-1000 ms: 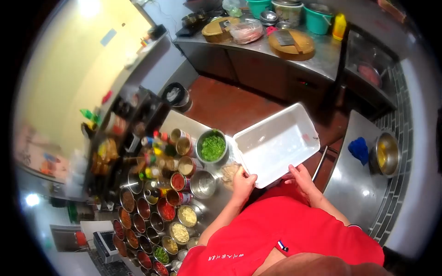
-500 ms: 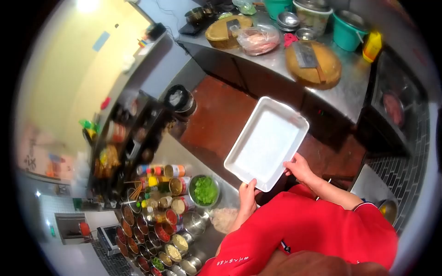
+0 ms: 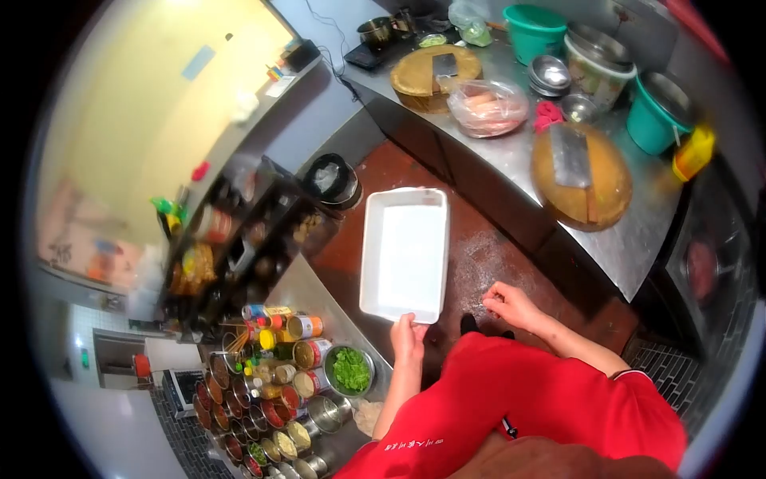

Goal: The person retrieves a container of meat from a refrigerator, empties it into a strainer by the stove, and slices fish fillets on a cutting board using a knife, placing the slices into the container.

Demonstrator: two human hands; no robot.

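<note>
A white rectangular tray [image 3: 405, 259] with nothing in it hangs over the red floor, its long side pointing away from me. My left hand [image 3: 408, 342] is closed on its near edge, thumb over the rim. Apart from the tray, to its right, my right hand [image 3: 511, 306] has its fingers curled together, and nothing shows in them. Left of my left forearm, a metal bowl of green leaves [image 3: 350, 370] stands on the steel counter.
Several seasoning pots [image 3: 263, 415] and cans [image 3: 306, 326] crowd the left counter. Across the aisle, a steel worktop [image 3: 511, 160] bears round chopping boards [image 3: 610, 180] with cleavers [image 3: 570, 156], a bag of meat [image 3: 488, 108] and green buckets [image 3: 658, 116]. A black bin [image 3: 331, 180] stands on the floor ahead.
My right hand has let go of the tray. The tray, now in my left hand alone, has shifted left and turned straighter. The view has swung slightly.
</note>
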